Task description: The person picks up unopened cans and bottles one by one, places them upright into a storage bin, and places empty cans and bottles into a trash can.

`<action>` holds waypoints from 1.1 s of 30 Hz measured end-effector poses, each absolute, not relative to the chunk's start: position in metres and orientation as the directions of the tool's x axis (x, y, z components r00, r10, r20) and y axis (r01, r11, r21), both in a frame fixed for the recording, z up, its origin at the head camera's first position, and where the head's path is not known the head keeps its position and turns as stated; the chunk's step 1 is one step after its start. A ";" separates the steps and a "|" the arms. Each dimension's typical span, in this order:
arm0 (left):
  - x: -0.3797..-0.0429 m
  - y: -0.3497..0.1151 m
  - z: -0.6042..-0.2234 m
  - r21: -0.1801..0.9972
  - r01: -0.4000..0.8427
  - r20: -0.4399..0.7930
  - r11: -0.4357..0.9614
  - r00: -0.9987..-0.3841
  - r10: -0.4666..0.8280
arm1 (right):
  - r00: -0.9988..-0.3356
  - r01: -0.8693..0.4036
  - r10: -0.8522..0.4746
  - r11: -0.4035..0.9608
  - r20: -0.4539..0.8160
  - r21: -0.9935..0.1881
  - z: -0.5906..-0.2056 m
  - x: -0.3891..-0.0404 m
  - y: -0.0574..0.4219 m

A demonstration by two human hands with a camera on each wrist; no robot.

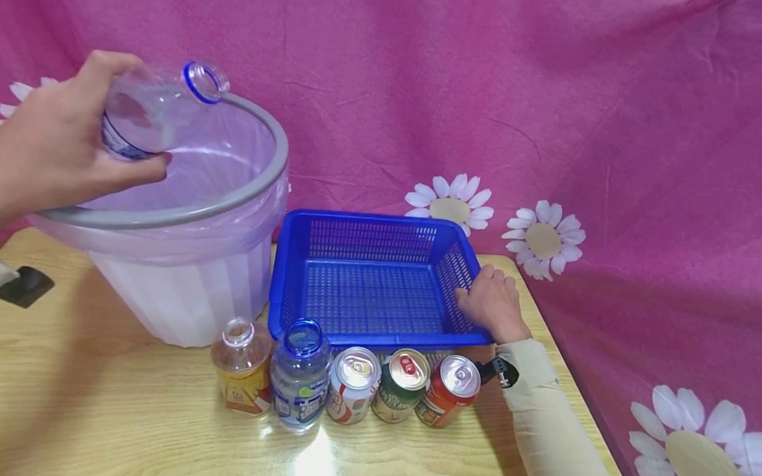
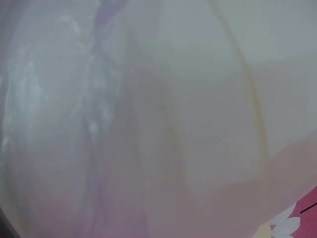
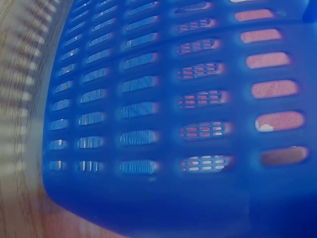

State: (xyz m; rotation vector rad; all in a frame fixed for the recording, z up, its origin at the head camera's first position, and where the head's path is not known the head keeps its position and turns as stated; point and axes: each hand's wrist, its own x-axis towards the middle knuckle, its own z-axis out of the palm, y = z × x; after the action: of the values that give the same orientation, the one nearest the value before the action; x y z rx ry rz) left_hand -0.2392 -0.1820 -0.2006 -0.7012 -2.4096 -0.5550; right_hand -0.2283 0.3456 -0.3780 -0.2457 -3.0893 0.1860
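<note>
My left hand [image 1: 63,135] grips a clear plastic bottle [image 1: 143,107] with a blue neck ring, tilted over the mouth of a white bin [image 1: 178,285]. The bin has a grey rim [image 1: 279,153] and a pale purple liner [image 1: 218,139]. Its white side [image 2: 208,99] fills the left wrist view, where the hand is hidden. At the right end of a blue plastic basket [image 1: 376,338], my right hand [image 1: 497,305] holds the rim, thumb toward the inside. The right wrist view shows the slotted basket wall [image 3: 163,198] up close. Nothing lies inside the basket.
Before the basket stand, in a row, an orange-labelled bottle [image 1: 244,375], a blue-necked bottle [image 1: 298,385], a white can [image 1: 352,391], a green can [image 1: 400,391] and a red can [image 1: 448,396]. They stand on a wooden table [image 1: 151,427]. A pink flowered cloth [image 1: 389,87] hangs behind.
</note>
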 end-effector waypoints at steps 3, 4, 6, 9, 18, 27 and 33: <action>-0.240 -0.181 -0.202 0.241 0.580 0.593 0.778 -0.723 0.355 | -0.987 0.155 0.160 0.980 0.028 -0.128 -0.378 -0.228 0.346; -0.240 -0.181 -0.203 0.245 0.576 0.588 0.779 -0.728 0.353 | -0.987 0.154 0.159 0.980 0.029 -0.128 -0.379 -0.228 0.346; -0.240 -0.181 -0.203 0.258 0.568 0.582 0.781 -0.737 0.344 | -0.987 0.152 0.157 0.980 0.032 -0.126 -0.379 -0.228 0.346; -0.240 -0.182 -0.204 0.267 0.563 0.584 0.782 -0.740 0.333 | -0.988 0.149 0.154 0.981 0.034 -0.124 -0.379 -0.228 0.346; -0.242 -0.181 -0.203 0.260 0.529 0.521 0.808 -0.781 0.344 | -0.987 0.153 0.158 0.979 0.028 -0.136 -0.381 -0.230 0.348; -0.242 -0.183 -0.201 0.282 0.504 0.480 0.817 -0.811 0.335 | -0.987 0.156 0.161 0.977 0.022 -0.144 -0.380 -0.228 0.346; -0.242 -0.184 -0.200 0.283 0.507 0.465 0.814 -0.815 0.346 | -0.986 0.158 0.163 0.977 0.022 -0.147 -0.379 -0.227 0.345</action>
State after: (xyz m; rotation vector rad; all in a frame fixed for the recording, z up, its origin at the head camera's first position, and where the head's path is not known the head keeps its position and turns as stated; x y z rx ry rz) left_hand -0.2419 -0.1836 -0.2002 -0.6399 -2.6025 -0.5619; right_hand -0.2269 0.3455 -0.3786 -0.2502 -3.0890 0.2252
